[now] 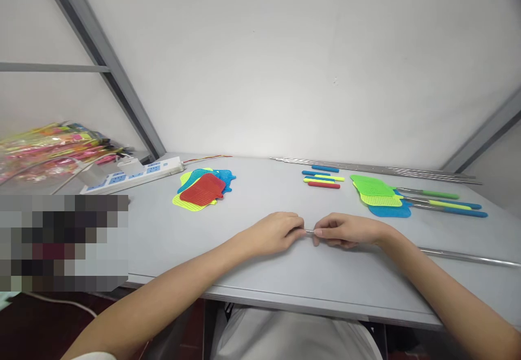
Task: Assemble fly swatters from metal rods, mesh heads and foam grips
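Note:
A thin silvery metal rod runs from the right edge of the table, behind my right forearm, to between my hands. My right hand is closed, its thumb and fingers pinching the rod near the left end. My left hand is closed as well, with its fingertips on the rod's tip; whether anything else is inside that grip is hidden. Only a short bit of bare rod shows between the two hands. Both hands are low over the table's middle.
Loose fly swatter heads lie to the left. Colored handle tubes sit behind my hands. Fly swatters with handles are stacked right; more rods lie along the wall. A power strip and bagged goods are far left.

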Demonstrator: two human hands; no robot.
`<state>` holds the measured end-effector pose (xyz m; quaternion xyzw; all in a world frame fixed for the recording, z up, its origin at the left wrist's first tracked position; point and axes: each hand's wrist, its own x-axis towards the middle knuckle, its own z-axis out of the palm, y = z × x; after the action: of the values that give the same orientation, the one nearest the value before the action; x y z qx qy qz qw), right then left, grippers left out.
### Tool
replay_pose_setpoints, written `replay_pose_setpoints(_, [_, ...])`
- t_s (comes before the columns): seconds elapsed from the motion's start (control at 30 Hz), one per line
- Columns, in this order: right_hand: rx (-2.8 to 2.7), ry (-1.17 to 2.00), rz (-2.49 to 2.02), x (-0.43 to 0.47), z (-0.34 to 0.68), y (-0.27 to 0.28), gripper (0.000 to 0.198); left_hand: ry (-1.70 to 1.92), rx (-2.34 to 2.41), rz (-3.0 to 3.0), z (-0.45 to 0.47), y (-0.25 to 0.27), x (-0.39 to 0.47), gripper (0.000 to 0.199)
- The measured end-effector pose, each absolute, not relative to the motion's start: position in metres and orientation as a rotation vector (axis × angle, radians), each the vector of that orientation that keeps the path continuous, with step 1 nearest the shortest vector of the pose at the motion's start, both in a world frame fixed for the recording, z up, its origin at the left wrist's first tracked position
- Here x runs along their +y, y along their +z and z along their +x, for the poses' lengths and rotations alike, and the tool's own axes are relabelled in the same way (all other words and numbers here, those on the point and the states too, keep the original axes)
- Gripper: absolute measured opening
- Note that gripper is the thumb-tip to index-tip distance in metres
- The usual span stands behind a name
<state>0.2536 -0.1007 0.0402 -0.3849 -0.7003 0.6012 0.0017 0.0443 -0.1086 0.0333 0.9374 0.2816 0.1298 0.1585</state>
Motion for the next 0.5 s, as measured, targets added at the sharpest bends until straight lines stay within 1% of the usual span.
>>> replay_pose_setpoints(0.13, [-2.232,1.879,-1.163,-0.0998,0.2542,0.0382,0.037,0.296,0.756,2.709,0.0431,0.0337,-0.1085,0.03])
replay_pose_setpoints(0.5, [-2.249,1.85,-1.185,-0.1061,0.2518,0.0403,0.042,0.221,0.835,2.784,0.0443,0.033,-0.1129,0.034])
